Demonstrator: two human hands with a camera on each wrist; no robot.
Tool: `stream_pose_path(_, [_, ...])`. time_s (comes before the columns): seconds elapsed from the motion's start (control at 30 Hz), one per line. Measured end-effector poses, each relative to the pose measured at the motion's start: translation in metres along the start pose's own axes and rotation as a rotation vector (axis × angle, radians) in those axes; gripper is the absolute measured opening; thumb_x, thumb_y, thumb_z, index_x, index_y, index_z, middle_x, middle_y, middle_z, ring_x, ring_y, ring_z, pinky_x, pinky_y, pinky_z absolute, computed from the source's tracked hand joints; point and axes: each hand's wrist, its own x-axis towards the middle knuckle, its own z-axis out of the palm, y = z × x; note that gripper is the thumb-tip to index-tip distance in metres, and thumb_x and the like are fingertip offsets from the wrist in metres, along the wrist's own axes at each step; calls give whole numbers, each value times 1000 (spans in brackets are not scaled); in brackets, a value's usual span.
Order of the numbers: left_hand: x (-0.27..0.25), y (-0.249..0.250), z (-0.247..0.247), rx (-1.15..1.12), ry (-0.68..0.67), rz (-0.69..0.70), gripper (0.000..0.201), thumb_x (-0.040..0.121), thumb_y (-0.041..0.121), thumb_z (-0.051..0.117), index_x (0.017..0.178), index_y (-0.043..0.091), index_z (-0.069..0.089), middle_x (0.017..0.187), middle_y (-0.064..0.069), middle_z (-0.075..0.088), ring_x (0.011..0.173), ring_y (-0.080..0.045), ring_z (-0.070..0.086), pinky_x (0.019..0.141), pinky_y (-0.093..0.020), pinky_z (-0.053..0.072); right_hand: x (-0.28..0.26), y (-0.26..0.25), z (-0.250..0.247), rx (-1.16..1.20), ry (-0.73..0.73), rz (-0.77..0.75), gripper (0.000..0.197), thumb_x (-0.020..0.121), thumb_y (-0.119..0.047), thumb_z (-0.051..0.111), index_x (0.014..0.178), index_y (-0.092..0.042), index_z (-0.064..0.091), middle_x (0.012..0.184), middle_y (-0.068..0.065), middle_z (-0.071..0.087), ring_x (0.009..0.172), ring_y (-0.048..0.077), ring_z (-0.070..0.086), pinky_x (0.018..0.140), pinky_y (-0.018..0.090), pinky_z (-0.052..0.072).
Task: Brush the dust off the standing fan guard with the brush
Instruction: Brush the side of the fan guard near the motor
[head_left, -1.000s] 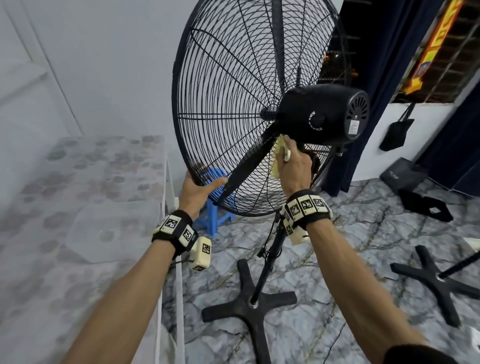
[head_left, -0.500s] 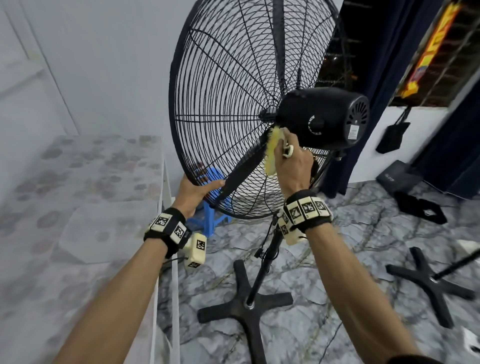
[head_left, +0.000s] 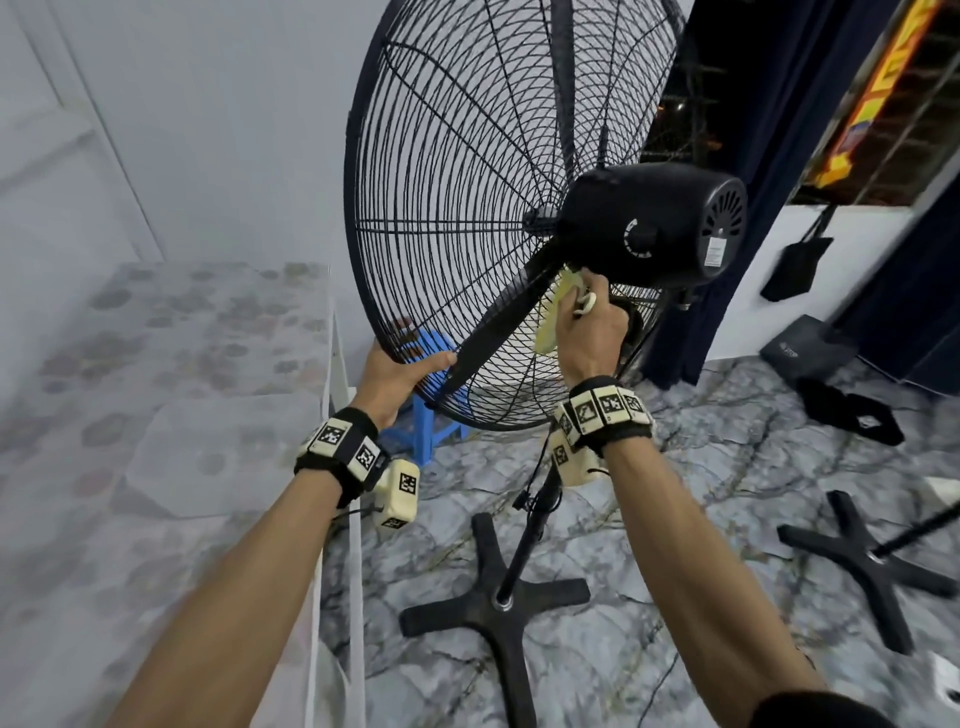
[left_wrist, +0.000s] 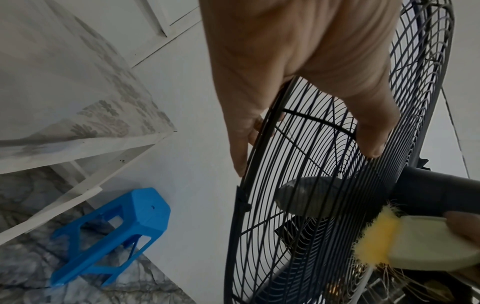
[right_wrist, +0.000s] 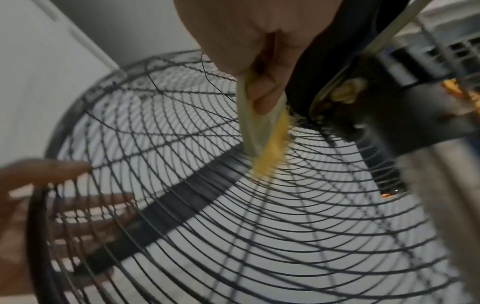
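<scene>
One standing fan, its black wire guard (head_left: 467, 208) facing away. The left hand (head_left: 395, 374) grips the guard's lower rim, fingers curled through the wires and thumb laid on the near side. The right hand (head_left: 587, 332) pinches one pale brush (left_wrist: 426, 244), its yellow bristles against the wires just beyond the fingertips, below the motor housing (head_left: 654, 223). A white label (head_left: 716, 254) there is too small to read. Two cross-shaped bases stand on the floor; one blue stool (left_wrist: 114, 232) behind the guard.
</scene>
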Motion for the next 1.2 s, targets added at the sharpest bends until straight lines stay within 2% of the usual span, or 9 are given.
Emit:
stream_pose_path(0.1, [1, -1, -2, -12, 8, -3, 46, 75, 12, 92, 112, 19, 65, 97, 12, 75, 92, 2, 71, 91, -29, 58, 6, -4, -5, 9, 14, 1, 30, 103, -24, 55, 127, -8, 62, 73, -1, 63, 60, 15, 60, 63, 34, 57])
stream_pose_path(0.23, [-5, 0, 5, -10, -4, 2, 41, 81, 1, 85, 101, 27, 60, 88, 17, 75, 80, 15, 67, 73, -8, 52, 5, -27, 2, 77, 44, -72, 26, 104, -19, 54, 125, -4, 61, 70, -5, 60, 53, -2, 51, 53, 7, 43])
stream_pose_path(0.4, [-2, 2, 2, -18, 13, 17, 43, 79, 6, 88, 114, 16, 63, 99, 12, 73, 88, 8, 70, 81, -19, 54, 7, -7, 4, -1, 12, 62, 30, 104, -26, 51, 126, -7, 58, 79, 5, 68, 68, 21, 66, 70, 41, 60])
stream_pose_path(0.57, [-6, -1, 3, -11, 6, 34, 45, 80, 8, 88, 114, 23, 63, 100, 22, 76, 92, 12, 68, 80, -12, 53, 3, -24, -4, 117, 128, -29, 24, 103, -23, 55, 120, -7, 62, 72, -4, 63, 56, -4, 53, 54, 6, 40])
stream_pose_path(0.67, [-2, -1, 3, -12, 12, 24, 56, 78, 12, 90, 125, 17, 60, 113, 12, 70, 94, 11, 68, 84, -16, 53, -1, -21, 5, 138, 142, 40, 23, 104, -26, 53, 119, -10, 61, 72, -2, 66, 58, 9, 61, 56, 22, 52])
stream_pose_path(0.77, [-1, 4, 2, -14, -2, 8, 45, 81, 8, 87, 111, 27, 60, 109, 12, 67, 86, 17, 66, 79, -12, 51, -4, -4, 5, 72, 92, 144, 26, 102, -27, 53, 121, -10, 60, 77, 3, 65, 67, 21, 65, 66, 44, 58])
stream_pose_path(0.87, [-3, 1, 1, -4, -10, 21, 45, 80, 11, 88, 115, 23, 62, 112, 12, 67, 88, 18, 65, 77, -6, 51, 0, -11, 0, 129, 88, 128, 26, 103, -29, 54, 120, -11, 61, 76, -1, 67, 66, 16, 67, 65, 40, 60])
stream_pose_path(1.0, [-3, 1, 1, -23, 8, 10, 72, 71, 26, 94, 132, 12, 58, 117, 7, 71, 99, 7, 69, 89, -20, 56, 0, -33, 5, 216, 129, 41, 21, 105, -26, 54, 119, -11, 59, 73, -6, 66, 61, 7, 66, 54, 24, 55])
stream_pose_path(1.2, [-1, 1, -1, 2, 14, 11, 49, 79, 10, 89, 118, 22, 62, 108, 10, 70, 92, 11, 68, 82, -13, 52, -5, -10, 8, 70, 95, 132, 26, 104, -26, 51, 119, -7, 58, 74, 3, 65, 65, 21, 65, 65, 44, 58])
